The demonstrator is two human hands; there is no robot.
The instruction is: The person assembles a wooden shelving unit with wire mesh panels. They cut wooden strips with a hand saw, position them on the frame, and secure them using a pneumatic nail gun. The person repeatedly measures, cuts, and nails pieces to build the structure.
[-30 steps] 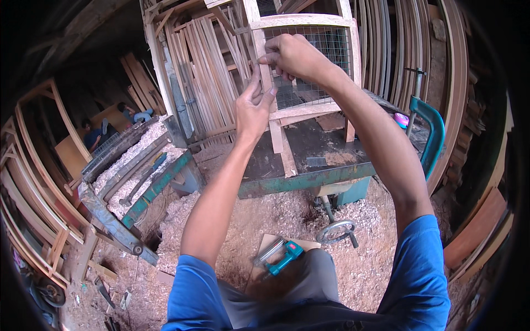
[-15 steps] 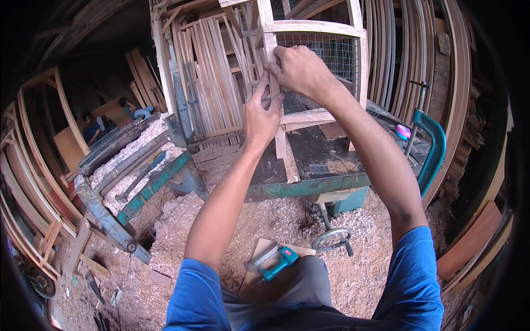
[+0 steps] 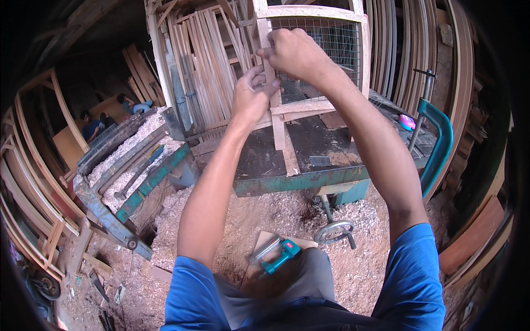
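Your workshop fills the frame: stacked wooden slats [image 3: 193, 71] lean in the upper centre-left, curved wooden frames [image 3: 33, 182] line the left edge, more bent strips [image 3: 408, 49] stand at upper right. A dark, sawdust-strewn machine table [image 3: 301, 179] with a green edge sits in the centre, and sawdust covers the floor [image 3: 265, 215] below it. A long green-edged bench [image 3: 149, 176] heaped with shavings runs diagonally at centre left. Standing upright on the machine table, top centre of the frame, is the wooden frame with wire mesh [image 3: 326, 60]; both your arms reach up to it from the lower edge. Your left hand [image 3: 251, 99] is curled around the frame's left upright, thumb pressed on its front, fingers wrapped behind, so it is closed on the wood. Your right hand [image 3: 295, 52] sits just above it, upper centre, fingers bunched in a tight pinch at the same upright near the mesh edge; you seem to be holding something small there, but you cannot tell what. A teal clamp [image 3: 439, 143] hangs at the right. A grey hand wheel [image 3: 335, 231] sits under the table, lower centre. A teal stapler-like tool [image 3: 276, 255] lies on your lap, bottom centre. Two other people [image 3: 94, 124] crouch in the far upper left, small.
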